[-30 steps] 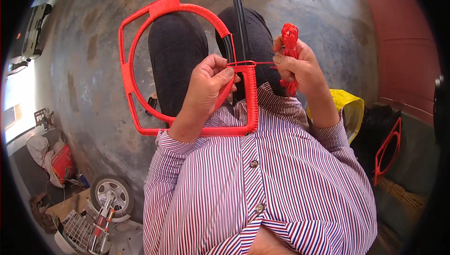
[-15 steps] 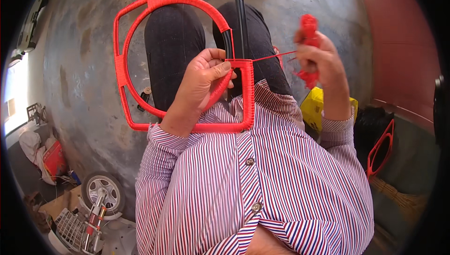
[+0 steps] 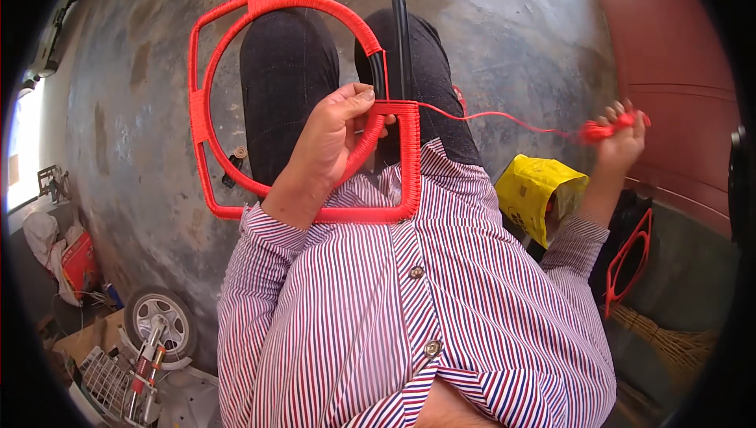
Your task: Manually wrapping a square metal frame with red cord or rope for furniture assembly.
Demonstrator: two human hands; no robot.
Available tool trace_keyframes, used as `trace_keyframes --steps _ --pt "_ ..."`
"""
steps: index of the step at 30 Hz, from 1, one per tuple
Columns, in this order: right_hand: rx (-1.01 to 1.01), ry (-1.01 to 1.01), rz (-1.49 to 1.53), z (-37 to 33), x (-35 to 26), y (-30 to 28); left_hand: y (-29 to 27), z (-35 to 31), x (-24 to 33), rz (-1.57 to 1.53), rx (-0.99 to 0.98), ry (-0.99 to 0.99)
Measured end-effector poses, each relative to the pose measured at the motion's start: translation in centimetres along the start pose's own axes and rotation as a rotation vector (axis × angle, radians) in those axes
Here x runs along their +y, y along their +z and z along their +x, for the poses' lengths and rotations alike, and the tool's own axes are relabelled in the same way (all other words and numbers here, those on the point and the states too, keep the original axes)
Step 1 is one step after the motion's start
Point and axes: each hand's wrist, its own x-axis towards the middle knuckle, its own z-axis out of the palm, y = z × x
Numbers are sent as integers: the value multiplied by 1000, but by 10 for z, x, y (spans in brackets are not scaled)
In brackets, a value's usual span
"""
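Red-and-black tubular frame [image 3: 409,168], rounded-square with inner ring [image 3: 364,147], part-bound in red cord [image 3: 504,114].
Frame set in the lap, lower edge against the red-white-and-blue striped shirt [image 3: 354,294]. Bound: left side, lower side, lower right side, most of the ring. Unbound: the black upper right corner and a short ring section. Left hand [image 3: 329,133]: grip closed on the frame where the binding ends. Right hand [image 3: 620,146]: grip curled round a slightly blurred red cord bundle [image 3: 592,132], reaching wide; a slack strand joins it to the frame. Room: yellow bag [image 3: 526,192] near the right forearm; grey floor [image 3: 512,50] beyond the knees; dark-red wall panel [image 3: 669,74] bounding the right.
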Motion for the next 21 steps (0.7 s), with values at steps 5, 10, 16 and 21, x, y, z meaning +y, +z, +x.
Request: trace_keyframes --steps 5,10,16,21 --pt "-857 424 -747 -91 80 59 -6 2 1 -67 -76 -7" --pt "-1315 1 -1391 -138 128 141 -4 0 3 -116 -32 35" --pt "-1226 -70 -1323 -124 146 168 -9 6 -2 -62 -73 -106" --pt "-1207 41 -1155 -120 145 169 -11 6 -6 -5 3 -12"
